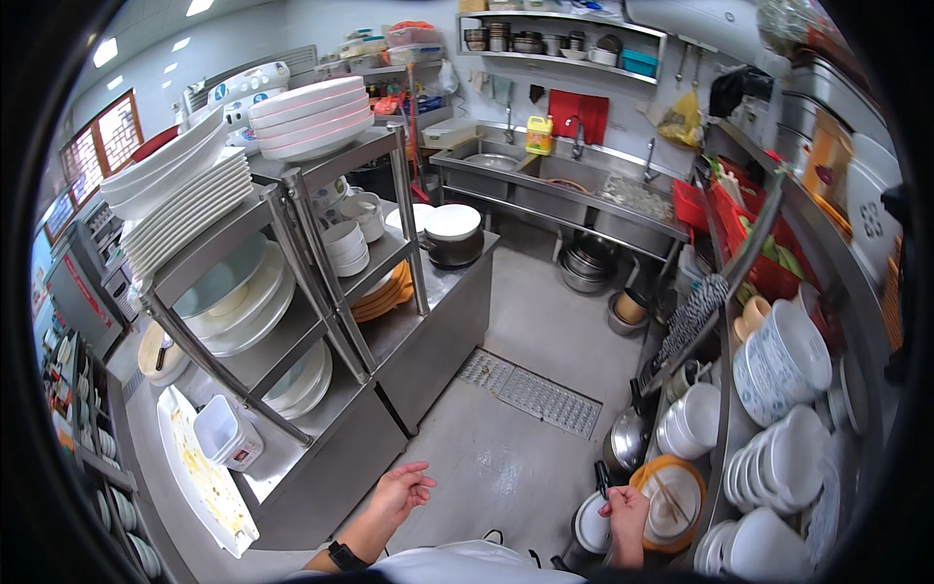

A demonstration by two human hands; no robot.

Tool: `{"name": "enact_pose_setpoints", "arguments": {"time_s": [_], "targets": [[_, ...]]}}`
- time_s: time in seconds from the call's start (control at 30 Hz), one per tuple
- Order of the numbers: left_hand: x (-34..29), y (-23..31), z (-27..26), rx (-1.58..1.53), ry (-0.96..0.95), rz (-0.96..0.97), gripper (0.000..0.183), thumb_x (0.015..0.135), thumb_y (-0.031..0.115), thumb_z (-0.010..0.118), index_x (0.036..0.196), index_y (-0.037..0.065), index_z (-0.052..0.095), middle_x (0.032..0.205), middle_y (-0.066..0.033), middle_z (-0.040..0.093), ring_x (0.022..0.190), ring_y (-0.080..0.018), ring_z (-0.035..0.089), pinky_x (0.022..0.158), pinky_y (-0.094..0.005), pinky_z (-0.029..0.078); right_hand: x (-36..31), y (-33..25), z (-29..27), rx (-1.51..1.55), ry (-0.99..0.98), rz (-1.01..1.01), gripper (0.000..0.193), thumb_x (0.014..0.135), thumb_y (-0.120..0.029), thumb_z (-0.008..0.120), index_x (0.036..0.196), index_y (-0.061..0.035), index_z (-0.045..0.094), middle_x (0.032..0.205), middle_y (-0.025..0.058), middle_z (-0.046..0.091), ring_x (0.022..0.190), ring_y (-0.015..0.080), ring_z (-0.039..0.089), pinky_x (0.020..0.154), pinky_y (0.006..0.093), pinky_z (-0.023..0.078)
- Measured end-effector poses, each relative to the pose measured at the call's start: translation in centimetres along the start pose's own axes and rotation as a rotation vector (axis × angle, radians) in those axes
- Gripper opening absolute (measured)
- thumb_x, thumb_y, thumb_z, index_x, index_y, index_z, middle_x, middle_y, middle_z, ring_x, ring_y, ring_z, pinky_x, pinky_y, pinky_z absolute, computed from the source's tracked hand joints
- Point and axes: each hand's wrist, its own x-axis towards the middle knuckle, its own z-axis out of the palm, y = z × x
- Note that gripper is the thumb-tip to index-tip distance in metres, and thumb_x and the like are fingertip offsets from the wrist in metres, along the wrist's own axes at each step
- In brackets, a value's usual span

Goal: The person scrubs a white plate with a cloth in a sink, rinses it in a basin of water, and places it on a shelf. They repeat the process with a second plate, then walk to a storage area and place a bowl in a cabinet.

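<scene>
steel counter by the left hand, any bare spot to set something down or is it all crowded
The steel counter is bare along its front corner, between the white square tub and the open left hand. The long white tray fills its left edge. The right-side shelves by the right hand are packed with white bowls. The grey floor between is free.

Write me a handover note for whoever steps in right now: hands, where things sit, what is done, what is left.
Left hand: open, empty, hovering over the floor beside the steel rack.
Right hand: closed around something small and dark, over the orange plate with chopsticks; what it grips is too small to tell.
A white lid sits just left of that hand; a steel pot stands behind.
Done: white bowls are stacked on the right shelf.
Left: a soiled white tray and a white tub sit on the rack's low corner.
</scene>
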Motion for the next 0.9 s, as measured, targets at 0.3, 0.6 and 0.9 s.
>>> {"name": "enact_pose_setpoints", "arguments": {"time_s": [0.3,0.6,0.9], "targets": [[6.6,3.6,-0.3,-0.117,0.19,0.025,0.03,0.089,0.002,0.046,0.119,-0.002,0.048,0.084,-0.0168,0.065,0.058,-0.0194,0.06,0.052,-0.0292,0.05,13.6,-1.4,8.0,-0.097,-0.177,0.062,0.016,0.09,-0.01,0.056,0.08,0.0024,0.058,0.058,0.0051,0.056,0.05,0.0123,0.055,0.051,0.0271,0.049],[21.5,12.7,1.1,-0.151,0.081,0.044,0.031,0.089,0.003,0.046,0.12,-0.001,0.047,0.086,-0.0167,0.064,0.06,-0.0197,0.059,0.053,-0.0303,0.048,24.5,-6.6,15.2,-0.419,0.011,-0.212,0.011,0.077,-0.001,0.059,0.087,0.0005,0.063,0.11,0.0144,0.063,0.099,0.0188,0.058,0.085,0.0282,0.045],[34.2,20.0,6.5,-0.043,-0.047,-0.004,0.033,0.089,0.004,0.048,0.122,0.0,0.047,0.088,-0.0151,0.065,0.061,-0.0161,0.059,0.055,-0.0271,0.048,35.7,-6.3,16.4,-0.296,0.133,-0.199,0.015,0.081,-0.003,0.062,0.094,0.0034,0.064,0.11,0.0139,0.063,0.099,0.0193,0.059,0.086,0.0299,0.046]]}}
